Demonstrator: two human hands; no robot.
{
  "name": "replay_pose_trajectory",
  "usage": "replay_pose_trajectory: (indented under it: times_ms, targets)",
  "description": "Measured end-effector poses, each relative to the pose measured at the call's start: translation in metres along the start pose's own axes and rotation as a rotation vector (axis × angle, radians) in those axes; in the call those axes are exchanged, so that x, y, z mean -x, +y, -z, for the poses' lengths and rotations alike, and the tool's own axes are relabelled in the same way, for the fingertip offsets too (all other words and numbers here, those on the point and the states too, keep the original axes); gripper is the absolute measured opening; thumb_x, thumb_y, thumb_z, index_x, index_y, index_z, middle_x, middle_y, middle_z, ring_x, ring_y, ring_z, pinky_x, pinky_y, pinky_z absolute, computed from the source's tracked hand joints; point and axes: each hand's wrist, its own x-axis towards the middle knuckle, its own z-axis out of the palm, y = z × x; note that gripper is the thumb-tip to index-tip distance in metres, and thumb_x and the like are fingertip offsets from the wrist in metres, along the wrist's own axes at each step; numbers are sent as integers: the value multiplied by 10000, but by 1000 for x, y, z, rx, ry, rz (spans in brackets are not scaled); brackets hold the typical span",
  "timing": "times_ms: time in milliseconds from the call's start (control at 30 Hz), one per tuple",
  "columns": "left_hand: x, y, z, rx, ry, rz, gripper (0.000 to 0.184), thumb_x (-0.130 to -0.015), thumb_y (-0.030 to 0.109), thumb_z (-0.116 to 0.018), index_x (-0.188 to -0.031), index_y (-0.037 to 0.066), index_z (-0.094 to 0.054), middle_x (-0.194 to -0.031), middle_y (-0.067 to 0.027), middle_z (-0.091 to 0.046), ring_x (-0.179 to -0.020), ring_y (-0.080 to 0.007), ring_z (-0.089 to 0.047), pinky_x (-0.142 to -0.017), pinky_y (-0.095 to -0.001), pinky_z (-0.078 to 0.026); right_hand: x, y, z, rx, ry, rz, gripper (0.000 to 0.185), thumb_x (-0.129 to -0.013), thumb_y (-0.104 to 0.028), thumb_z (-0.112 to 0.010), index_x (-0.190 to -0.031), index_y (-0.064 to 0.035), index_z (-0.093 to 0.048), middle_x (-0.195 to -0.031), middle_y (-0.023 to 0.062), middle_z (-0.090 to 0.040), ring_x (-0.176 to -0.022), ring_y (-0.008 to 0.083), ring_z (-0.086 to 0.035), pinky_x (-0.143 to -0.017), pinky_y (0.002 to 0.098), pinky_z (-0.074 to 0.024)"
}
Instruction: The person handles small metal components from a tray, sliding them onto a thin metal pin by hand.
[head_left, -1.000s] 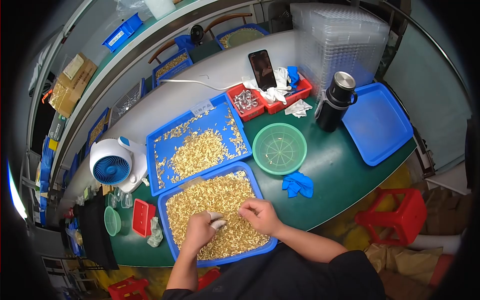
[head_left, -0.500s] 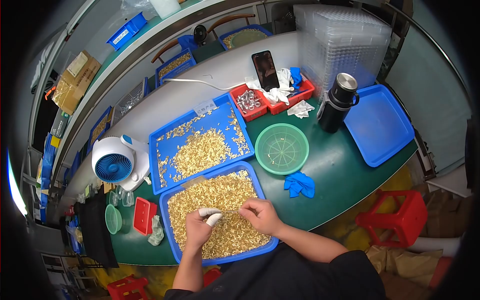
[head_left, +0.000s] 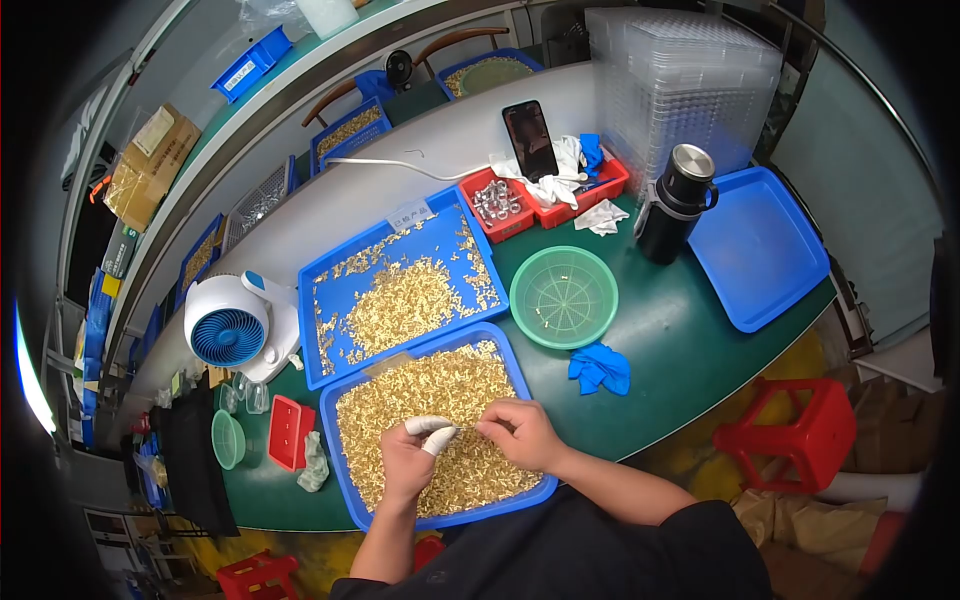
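My left hand, with white finger cots on thumb and index finger, is closed in a pinch above the near blue tray. Facing it, my right hand is bare and pinches a thin, rod-like piece that spans the small gap to the left fingertips. What the left fingertips grip is too small to make out. Beneath both hands lies a deep layer of small brass parts. Behind it, a second blue tray holds a looser heap of similar brass pieces.
A green sieve basket with a few small pieces stands right of the trays, near a crumpled blue glove. Further back are red bins, a phone and a black flask. A white fan stands at left.
My left hand has shifted slightly right, its fingertips now closer to the right hand's, so the gap between them is smaller. The right hand stays nearly in place.
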Motion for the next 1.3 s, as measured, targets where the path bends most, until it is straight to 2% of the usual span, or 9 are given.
replay_pose_trajectory:
  times_ms: [233,333,367,467,500,700,800,900,1300]
  targets:
    - [-1,-1,-5,-277,-155,-24,317,-797,136,-882,-1053,-3,-756,-975,-92,-771,-849,-128,-702,-770,-285,-561,-2,-3,0,42,-50,50,115,-920,-98,-707,-867,3,-694,-742,92,-651,-609,154,-596,-569,314,-462]
    - [-6,13,-3,-366,-145,-164,414,-761,179,-887,-1114,14,-745,-1055,-100,-760,-917,-179,-716,-786,-322,-561,1,0,0,-34,7,-34,122,-927,-105,-707,-872,3,-695,-755,86,-660,-619,142,-599,-573,309,-463]
    - [-4,24,-2,-738,-119,-288,410,-766,224,-871,-1117,52,-747,-1037,-112,-742,-908,-249,-704,-761,-368,-544,1,0,1,-34,19,-23,123,-928,-106,-707,-874,3,-694,-757,84,-660,-620,138,-597,-574,307,-463]
    - [-3,4,20,-1011,-306,-293,368,-768,222,-862,-1092,83,-754,-963,-119,-717,-857,-302,-673,-744,-404,-526,0,1,-1,-45,22,-12,125,-932,-109,-708,-881,4,-694,-758,79,-657,-623,130,-591,-577,304,-464]
    - [-2,4,18,-1016,-270,-320,276,-764,143,-855,-1019,78,-769,-895,-120,-703,-791,-309,-654,-708,-405,-521,-1,1,-1,-45,14,-25,126,-933,-109,-708,-882,5,-693,-756,78,-654,-623,129,-589,-578,303,-464]
    - [-9,-4,19,-657,-120,-352,153,-774,11,-830,-913,44,-778,-821,-94,-714,-749,-220,-673,-666,-343,-514,0,2,0,-41,14,-22,134,-939,-114,-706,-881,6,-690,-747,73,-643,-621,126,-572,-578,303,-456]
    - [-7,1,17,-398,-42,-93,119,-820,13,-815,-932,29,-779,-909,-94,-755,-846,-190,-709,-757,-309,-556,0,2,-1,-51,12,-39,132,-935,-114,-708,-882,6,-691,-744,77,-638,-616,131,-568,-575,305,-451]
    - [-3,-8,13,113,21,19,125,-859,-50,-770,-979,-21,-756,-948,-86,-757,-881,-150,-705,-792,-282,-567,0,2,-1,-20,5,-34,129,-930,-113,-711,-882,5,-692,-739,82,-632,-611,138,-568,-571,307,-448]
    - [-4,1,4,-193,6,-43,87,-873,-54,-750,-957,-31,-747,-911,-74,-757,-835,-124,-700,-771,-261,-560,0,0,0,25,-2,5,109,-911,-101,-715,-873,0,-699,-740,96,-640,-599,178,-589,-563,326,-454]
